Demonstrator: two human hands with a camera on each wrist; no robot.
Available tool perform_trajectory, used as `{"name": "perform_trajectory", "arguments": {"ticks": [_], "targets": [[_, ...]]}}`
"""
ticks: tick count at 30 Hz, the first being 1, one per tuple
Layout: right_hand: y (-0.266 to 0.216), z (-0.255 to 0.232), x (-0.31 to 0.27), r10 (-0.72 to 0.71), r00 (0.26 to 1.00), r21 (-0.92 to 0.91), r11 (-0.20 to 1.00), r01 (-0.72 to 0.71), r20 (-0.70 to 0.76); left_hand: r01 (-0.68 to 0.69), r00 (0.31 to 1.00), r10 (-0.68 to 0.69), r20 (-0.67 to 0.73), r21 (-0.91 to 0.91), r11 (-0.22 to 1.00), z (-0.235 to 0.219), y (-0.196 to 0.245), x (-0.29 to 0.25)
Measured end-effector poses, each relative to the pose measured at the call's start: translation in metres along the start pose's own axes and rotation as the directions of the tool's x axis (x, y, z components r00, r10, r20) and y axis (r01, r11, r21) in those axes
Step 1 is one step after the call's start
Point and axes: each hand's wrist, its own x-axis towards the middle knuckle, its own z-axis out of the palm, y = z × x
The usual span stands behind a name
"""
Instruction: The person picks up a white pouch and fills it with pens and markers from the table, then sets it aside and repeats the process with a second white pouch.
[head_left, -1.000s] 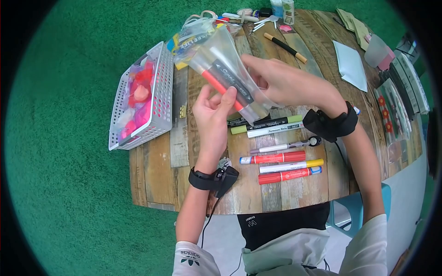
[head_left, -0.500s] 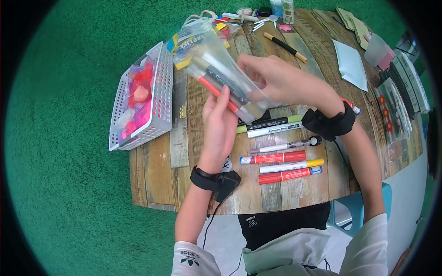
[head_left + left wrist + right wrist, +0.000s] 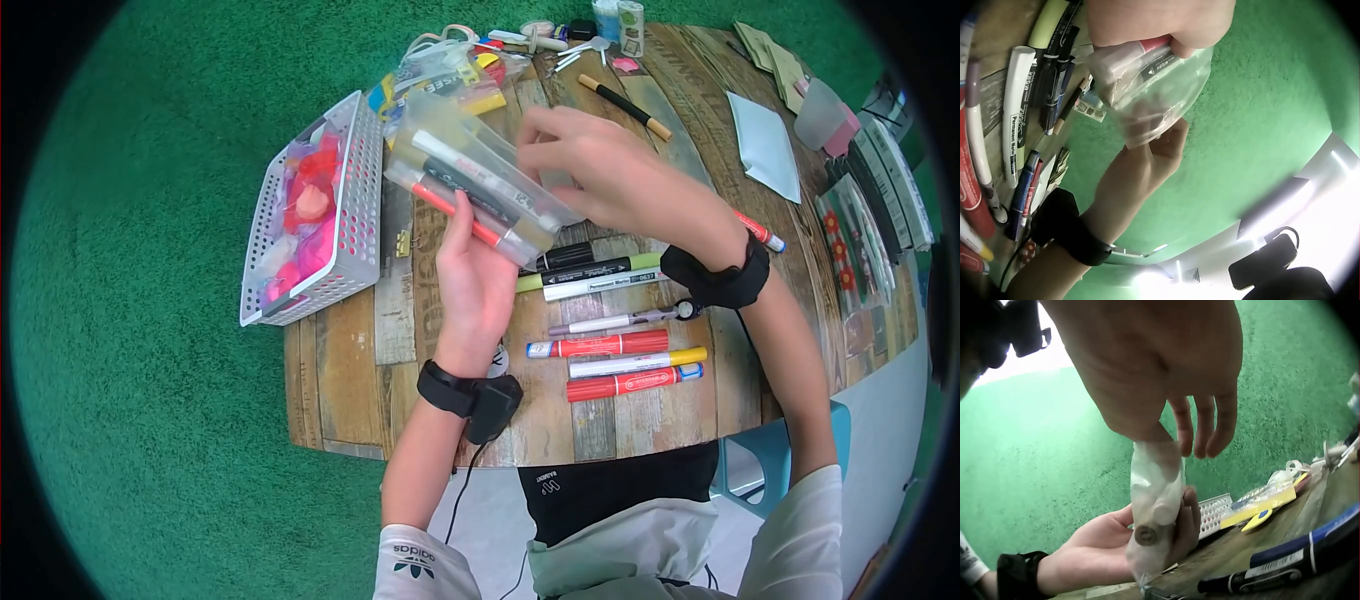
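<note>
The clear pouch [image 3: 500,160] hangs tilted in the air above the table [image 3: 350,400], an orange-red marker [image 3: 455,212] and darker and white ones showing through its film; its far end stands near the white basket [image 3: 358,200] and a yellow-printed packet [image 3: 485,102], its near end overhangs the row of pens; wooden planks show between the lowest red marker [image 3: 640,384] and the table's rounded near edge, with green floor [image 3: 150,350] beyond the left edge.

The script on the dark marker inside is too blurred for me to read; a white marker [image 3: 605,285] in the row says "Permanent Marker", a black marker [image 3: 1260,575] carries a barcode, and the sleeve [image 3: 425,560] reads "adidas".

The left hand [image 3: 478,285] grips the pouch from beneath, thumb laid over the film; the right hand [image 3: 600,160] arches above with its wrist bent, pinching the pouch's edge at the near end, while three fingers [image 3: 1205,428] hang down, held apart from the plastic.
</note>
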Motion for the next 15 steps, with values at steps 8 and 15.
{"name": "perform_trajectory", "arguments": {"ticks": [8,15], "targets": [[0.018,0.023,-0.011,0.222,0.953,0.142,0.957,-0.253,0.206,-0.160,0.987,0.157,0.035,0.319,0.934,0.007,0.004,-0.004],[0.023,0.019,-0.009,0.196,0.919,0.385,0.863,-0.327,0.342,-0.190,0.982,0.174,0.078,0.360,0.913,0.008,0.006,-0.004]]}}
